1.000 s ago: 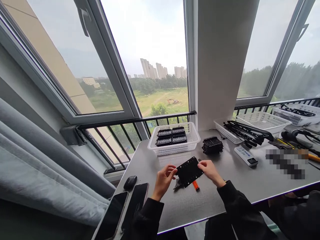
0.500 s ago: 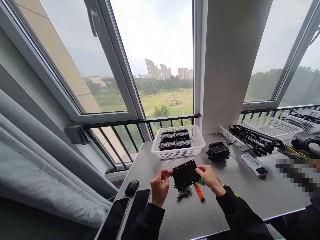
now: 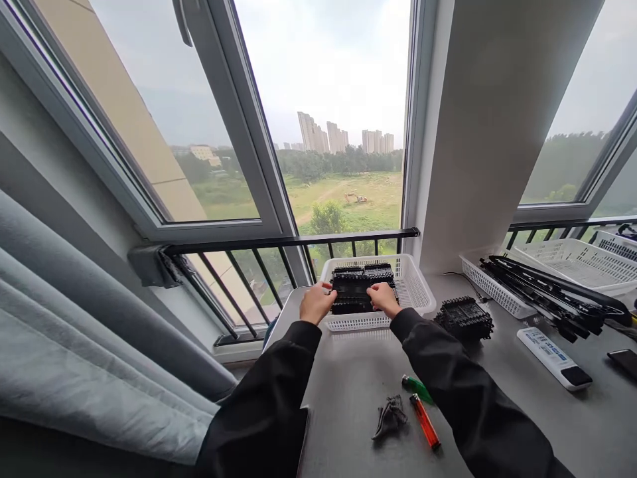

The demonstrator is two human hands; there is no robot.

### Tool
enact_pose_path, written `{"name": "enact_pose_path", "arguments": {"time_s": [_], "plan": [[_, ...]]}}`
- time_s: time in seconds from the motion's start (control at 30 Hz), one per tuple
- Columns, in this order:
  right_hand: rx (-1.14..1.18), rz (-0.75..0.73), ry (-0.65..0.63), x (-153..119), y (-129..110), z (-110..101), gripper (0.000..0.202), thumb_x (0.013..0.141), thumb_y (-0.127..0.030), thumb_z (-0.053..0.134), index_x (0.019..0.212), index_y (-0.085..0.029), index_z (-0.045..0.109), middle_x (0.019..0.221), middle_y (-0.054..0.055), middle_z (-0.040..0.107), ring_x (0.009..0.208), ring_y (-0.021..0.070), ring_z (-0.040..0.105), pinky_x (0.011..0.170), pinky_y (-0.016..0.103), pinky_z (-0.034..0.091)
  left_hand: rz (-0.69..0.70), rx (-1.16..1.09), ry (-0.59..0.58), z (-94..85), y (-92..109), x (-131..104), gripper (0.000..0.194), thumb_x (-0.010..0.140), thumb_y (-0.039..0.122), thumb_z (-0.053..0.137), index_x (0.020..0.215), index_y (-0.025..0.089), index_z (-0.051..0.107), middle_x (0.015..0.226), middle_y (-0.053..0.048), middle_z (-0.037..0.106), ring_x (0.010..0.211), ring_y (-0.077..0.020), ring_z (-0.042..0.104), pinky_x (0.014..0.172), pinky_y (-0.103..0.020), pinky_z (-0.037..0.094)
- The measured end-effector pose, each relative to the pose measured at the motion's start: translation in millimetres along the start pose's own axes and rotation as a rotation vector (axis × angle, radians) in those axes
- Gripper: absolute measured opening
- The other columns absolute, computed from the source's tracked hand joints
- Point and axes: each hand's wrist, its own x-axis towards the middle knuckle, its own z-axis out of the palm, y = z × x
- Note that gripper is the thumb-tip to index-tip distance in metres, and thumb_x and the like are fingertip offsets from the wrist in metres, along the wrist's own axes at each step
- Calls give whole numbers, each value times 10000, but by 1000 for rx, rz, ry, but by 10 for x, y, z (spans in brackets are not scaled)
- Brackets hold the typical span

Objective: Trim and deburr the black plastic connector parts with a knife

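Note:
Both of my hands are over the white plastic basket (image 3: 423,292), gripping a flat black plastic part (image 3: 351,287) by its two ends. My left hand (image 3: 317,302) pinches its left end and my right hand (image 3: 384,299) its right end. The part is level, over rows of similar black parts (image 3: 378,269) lying in the basket. Whether it touches them I cannot tell. Right of the basket, a stack of the same black parts (image 3: 465,318) sits on the metal table (image 3: 348,372).
Near the front lie an orange lighter (image 3: 425,422), a green lighter (image 3: 418,388) and a crumpled dark scrap (image 3: 391,418). To the right are a white box-shaped device (image 3: 552,357) and a basket (image 3: 497,292) with long black strips. A black railing (image 3: 249,244) runs behind the table.
My hands have carried the black part forward from above the front of the table to over the basket, and it has turned from tilted to level. The view has shifted slightly.

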Motion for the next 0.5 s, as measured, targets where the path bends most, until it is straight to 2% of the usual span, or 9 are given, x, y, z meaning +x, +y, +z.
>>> {"name": "enact_pose_path", "arguments": {"time_s": [0.07,0.17,0.3,0.4,0.5], "plan": [[-46,70,-39,218,-41,64,339,932,-344,586,1210,-151,574,1192,95,602,996,212,624,837,409,543,-26,115,-44,61,-8,253,158,723,301,620,796,178,686,845,-141,736,863,-295,681,726,-329,460],[-115,152,-77,434,-61,147,362,929,-342,592,1236,-152,560,1230,104,583,1037,224,612,866,428,532,-36,281,-93,193,-41,471,103,672,206,635,722,141,698,861,-175,714,941,-316,644,783,-345,439],[-205,205,-94,582,-43,242,362,926,-340,598,1226,-141,566,1219,111,588,1028,222,615,861,418,534,-2,450,-66,358,-103,567,227,705,142,580,875,95,721,1104,-231,637,1157,-360,502,899,-398,384],[-264,191,-81,618,-18,292,366,921,-338,606,1218,-128,571,1216,122,588,1028,223,615,864,411,532,11,528,-45,438,-143,587,293,749,127,523,963,74,716,1216,-253,559,1193,-382,445,925,-449,351],[-312,139,-34,604,-10,321,364,922,-339,604,1223,-138,569,1225,118,585,1038,224,612,869,414,530,16,575,-29,481,-173,591,326,775,127,494,1016,73,707,1240,-255,532,1217,-399,409,926,-479,334]]}}
